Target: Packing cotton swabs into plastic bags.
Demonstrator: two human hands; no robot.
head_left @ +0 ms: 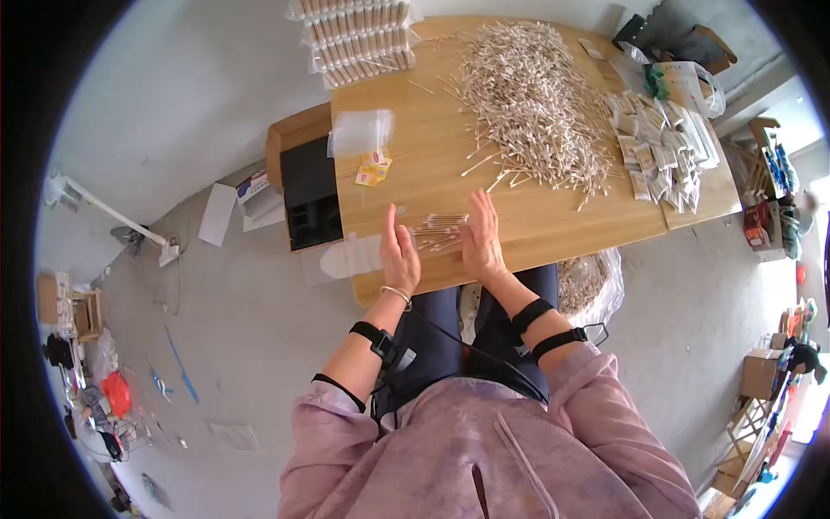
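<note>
A small bunch of cotton swabs point(441, 230) lies on the wooden table point(415, 182) near its front edge, its sticks running roughly sideways. My left hand point(400, 261) stands on edge at the bunch's left end, fingers stretched out. At the other end my right hand point(482, 242) is held likewise, fingers straight and palm turned inward. Both palms are at or close against the swab ends; exact contact I cannot tell. A clear plastic bag point(347, 258) lies flat beside my left hand, partly over the table edge.
A large heap of loose swabs point(532, 99) covers the far middle. Small filled packets point(661, 156) pile up at right. Clear bags point(356, 132) and yellow cards point(373, 168) lie at left. Bagged swab bundles point(359, 39) are stacked far left. A lined bag of swabs point(586, 281) stands below.
</note>
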